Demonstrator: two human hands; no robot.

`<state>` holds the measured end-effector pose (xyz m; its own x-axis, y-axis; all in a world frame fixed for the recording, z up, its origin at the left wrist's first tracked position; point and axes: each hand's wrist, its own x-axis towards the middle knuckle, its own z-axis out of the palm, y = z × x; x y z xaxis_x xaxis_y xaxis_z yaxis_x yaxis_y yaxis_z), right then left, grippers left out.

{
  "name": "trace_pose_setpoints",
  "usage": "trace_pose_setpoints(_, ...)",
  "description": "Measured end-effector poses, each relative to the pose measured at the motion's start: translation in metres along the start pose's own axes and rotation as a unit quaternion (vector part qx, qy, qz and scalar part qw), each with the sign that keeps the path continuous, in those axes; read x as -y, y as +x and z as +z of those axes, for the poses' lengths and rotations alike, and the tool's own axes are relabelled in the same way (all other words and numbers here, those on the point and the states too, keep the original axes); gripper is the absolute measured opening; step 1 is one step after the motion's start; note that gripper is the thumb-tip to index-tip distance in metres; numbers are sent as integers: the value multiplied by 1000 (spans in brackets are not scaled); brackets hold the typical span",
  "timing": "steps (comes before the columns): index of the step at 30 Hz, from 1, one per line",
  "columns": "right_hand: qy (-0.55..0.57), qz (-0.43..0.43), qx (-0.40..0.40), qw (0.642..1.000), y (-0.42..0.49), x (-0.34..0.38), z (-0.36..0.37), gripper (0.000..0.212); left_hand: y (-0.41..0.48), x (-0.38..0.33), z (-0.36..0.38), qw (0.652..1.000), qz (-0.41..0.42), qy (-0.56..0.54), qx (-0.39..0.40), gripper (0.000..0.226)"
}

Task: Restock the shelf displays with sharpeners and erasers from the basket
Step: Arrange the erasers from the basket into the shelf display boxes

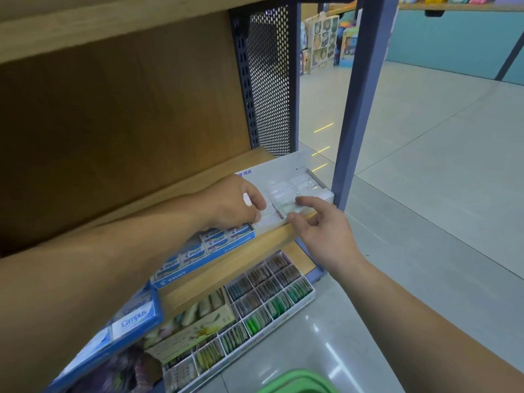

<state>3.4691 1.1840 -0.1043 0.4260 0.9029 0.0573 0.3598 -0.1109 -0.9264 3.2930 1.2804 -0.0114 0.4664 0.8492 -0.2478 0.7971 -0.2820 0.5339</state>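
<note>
A white display box (286, 165) of white wrapped erasers (304, 184) stands at the right end of the wooden shelf (246, 251). My left hand (235, 204) is at the box's front left, its curled fingers pinching a white eraser (247, 199). My right hand (323, 231) reaches in from the right, and its thumb and forefinger pinch an eraser (289, 207) in the front row. The green basket (297, 382) shows only its rim at the bottom edge.
A blue box of Pilot erasers (207, 252) sits left of the white box. On the shelf below lie a divided tray of coloured items (263, 304), a yellowish box (195, 330) and Campus boxes (133, 316). A blue shelf post (360, 109) stands right of the box.
</note>
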Motion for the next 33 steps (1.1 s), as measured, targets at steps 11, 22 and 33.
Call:
trace_pose_setpoints(11,44,-3,-24,999,-1,1,0,16,-3,2,5,1000,24,-10,-10,13)
trace_pose_setpoints(22,68,40,-42,996,-2,8,3,30,-14,12,-20,995,-27,-90,-40,15)
trace_pose_setpoints(33,87,112,20,990,-20,31,0,38,-24,3,-4,967,-54,-248,29,28)
